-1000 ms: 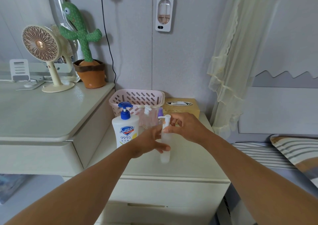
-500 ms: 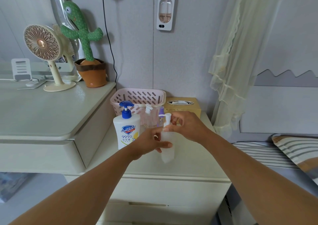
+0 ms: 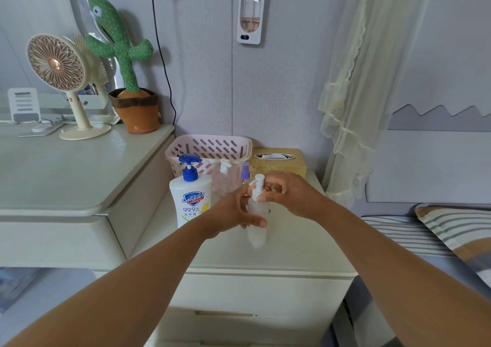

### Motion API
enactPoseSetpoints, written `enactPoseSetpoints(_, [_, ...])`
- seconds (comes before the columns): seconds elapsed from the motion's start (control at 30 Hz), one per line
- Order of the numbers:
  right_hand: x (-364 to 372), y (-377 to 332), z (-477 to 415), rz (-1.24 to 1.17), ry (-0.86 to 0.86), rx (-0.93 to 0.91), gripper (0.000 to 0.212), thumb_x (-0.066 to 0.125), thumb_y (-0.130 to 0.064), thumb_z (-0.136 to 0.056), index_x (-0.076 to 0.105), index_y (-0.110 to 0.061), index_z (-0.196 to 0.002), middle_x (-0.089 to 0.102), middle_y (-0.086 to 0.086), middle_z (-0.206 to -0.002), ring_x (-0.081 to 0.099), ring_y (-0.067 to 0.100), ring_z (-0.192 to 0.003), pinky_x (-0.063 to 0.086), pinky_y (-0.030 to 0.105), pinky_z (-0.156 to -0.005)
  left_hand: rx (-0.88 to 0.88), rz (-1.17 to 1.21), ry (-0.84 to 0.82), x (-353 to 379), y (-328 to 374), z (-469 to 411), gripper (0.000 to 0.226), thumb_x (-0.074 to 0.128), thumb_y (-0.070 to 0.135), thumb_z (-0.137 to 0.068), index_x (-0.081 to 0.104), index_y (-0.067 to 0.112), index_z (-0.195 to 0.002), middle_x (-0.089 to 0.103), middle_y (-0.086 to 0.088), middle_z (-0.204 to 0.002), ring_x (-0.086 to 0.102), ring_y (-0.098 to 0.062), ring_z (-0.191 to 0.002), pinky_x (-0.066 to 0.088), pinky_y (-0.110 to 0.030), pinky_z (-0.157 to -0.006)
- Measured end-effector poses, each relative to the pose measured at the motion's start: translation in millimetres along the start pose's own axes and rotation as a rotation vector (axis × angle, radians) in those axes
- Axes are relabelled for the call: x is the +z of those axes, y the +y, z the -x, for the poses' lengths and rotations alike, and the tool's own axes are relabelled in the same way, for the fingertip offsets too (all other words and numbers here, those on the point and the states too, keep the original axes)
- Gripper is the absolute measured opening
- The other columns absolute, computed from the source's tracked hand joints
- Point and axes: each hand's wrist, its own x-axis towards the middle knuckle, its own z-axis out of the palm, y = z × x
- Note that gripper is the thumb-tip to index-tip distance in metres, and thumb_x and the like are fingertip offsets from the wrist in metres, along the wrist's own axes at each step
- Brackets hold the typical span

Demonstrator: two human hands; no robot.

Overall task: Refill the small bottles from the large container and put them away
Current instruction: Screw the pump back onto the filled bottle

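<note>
1. Left hand (image 3: 233, 214) is wrapping fingers and thumb round the body of the small frosted bottle (image 3: 257, 230), grasping it upright over the nightstand top (image 3: 297, 248). Cannot tell whether the bottle's base is touching the top.
2. Right hand (image 3: 291, 195) is pinching the white pump head (image 3: 257, 184) at the bottle's neck, directly above the left hand's grasp, with its fingers curled round the collar.
3. Large soap container (image 3: 191, 203), which has a blue pump, is standing just left of the left-hand grip and apart from it.
4. Behind the grip, a small pink bottle (image 3: 225, 180) and a purple-capped spray bottle (image 3: 245, 171) are standing side by side in front of the pink basket (image 3: 210, 147). The hands are partly hiding both.
5. Gold tissue box (image 3: 279, 164) is sitting behind the right hand, beside the basket.
</note>
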Motion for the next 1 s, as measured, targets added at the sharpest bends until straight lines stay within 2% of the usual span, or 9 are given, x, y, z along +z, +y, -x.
enactPoseSetpoints(0.1, [-1,0,2,-0.024,-0.004,-0.008,0.017,0.069,-0.026,-0.084,0.068,-0.018,-0.099,0.058,-0.004,-0.084,0.046,0.004,-0.071,0.036,0.021,-0.068,0.010,0.053,-0.016,-5,-1,4,0.049,0.076,0.009,-0.077,0.058,0.024,-0.120,0.066,-0.002,-0.115,0.067,-0.023,-0.091,0.056,-0.028,-0.072])
enactPoseSetpoints(0.2, [4,1,2,0.005,0.069,0.017,0.017,0.071,-0.034,-0.080,0.056,-0.041,-0.079,0.051,-0.016,-0.071,0.046,-0.003,-0.065,0.033,0.019,-0.061,0.005,0.018,0.100,-5,-2,7,0.034,0.077,0.009,-0.076,0.066,0.011,-0.108,0.066,-0.014,-0.110,0.065,-0.020,-0.074,0.056,-0.028,-0.069])
enactPoseSetpoints(0.37, [14,4,3,0.104,0.194,0.118,0.039,0.073,-0.061,-0.065,0.048,-0.034,-0.077,0.056,-0.014,-0.069,0.049,0.003,-0.060,0.039,0.020,-0.057,0.012,-0.048,0.166,1,-2,8,0.036,0.080,0.014,-0.073,0.068,0.012,-0.107,0.068,-0.011,-0.103,0.063,-0.008,-0.062,0.052,-0.020,-0.060])
enactPoseSetpoints(0.47, [4,6,5,0.064,0.104,0.130,0.037,0.075,-0.057,-0.066,0.050,-0.044,-0.089,0.058,-0.013,-0.075,0.052,0.002,-0.067,0.040,0.023,-0.065,0.012,-0.047,0.186,2,-2,9,0.033,0.081,0.014,-0.072,0.068,0.010,-0.103,0.070,-0.008,-0.099,0.063,-0.008,-0.061,0.051,-0.020,-0.059])
enactPoseSetpoints(0.53, [3,4,7,0.022,0.085,0.063,0.024,0.076,-0.048,-0.072,0.053,-0.052,-0.080,0.054,-0.014,-0.072,0.047,-0.001,-0.063,0.035,0.021,-0.063,0.013,-0.054,0.202,4,-3,9,0.033,0.082,0.014,-0.071,0.069,0.011,-0.102,0.070,-0.006,-0.096,0.063,-0.008,-0.061,0.051,-0.020,-0.058])
enactPoseSetpoints(0.63, [9,4,5,0.013,0.151,0.017,0.013,0.075,-0.037,-0.077,0.062,-0.033,-0.074,0.048,-0.013,-0.066,0.042,0.002,-0.060,0.033,0.020,-0.059,0.013,-0.050,0.248,9,-3,7,0.034,0.084,0.016,-0.069,0.069,0.012,-0.099,0.070,-0.005,-0.094,0.063,-0.009,-0.061,0.050,-0.020,-0.056])
enactPoseSetpoints(0.73, [15,6,4,0.089,0.193,0.030,0.029,0.071,-0.037,-0.080,0.060,-0.011,-0.078,0.048,-0.008,-0.067,0.041,0.007,-0.060,0.035,0.022,-0.057,0.008,-0.051,0.307,13,-4,7,0.035,0.086,0.016,-0.066,0.070,0.013,-0.097,0.069,-0.003,-0.092,0.062,-0.009,-0.060,0.048,-0.017,-0.055])
enactPoseSetpoints(0.87, [25,7,2,0.162,0.287,0.064,0.033,0.069,-0.041,-0.079,0.057,-0.011,-0.074,0.050,-0.007,-0.062,0.042,0.009,-0.055,0.035,0.021,-0.053,0.001,-0.069,0.381,19,-5,7,0.033,0.087,0.019,-0.064,0.069,0.016,-0.092,0.065,0.012,-0.074,0.061,-0.003,-0.054,0.047,-0.011,-0.053])
enactPoseSetpoints(1.0, [35,8,2,0.210,0.374,0.079,0.029,0.068,-0.044,-0.080,0.055,-0.018,-0.075,0.050,-0.012,-0.066,0.049,0.010,-0.059,0.043,0.025,-0.055,0.001,-0.117,0.421,22,-5,8,0.032,0.086,0.021,-0.066,0.068,0.017,-0.092,0.064,0.012,-0.074,0.061,0.000,-0.054,0.048,-0.013,-0.056])
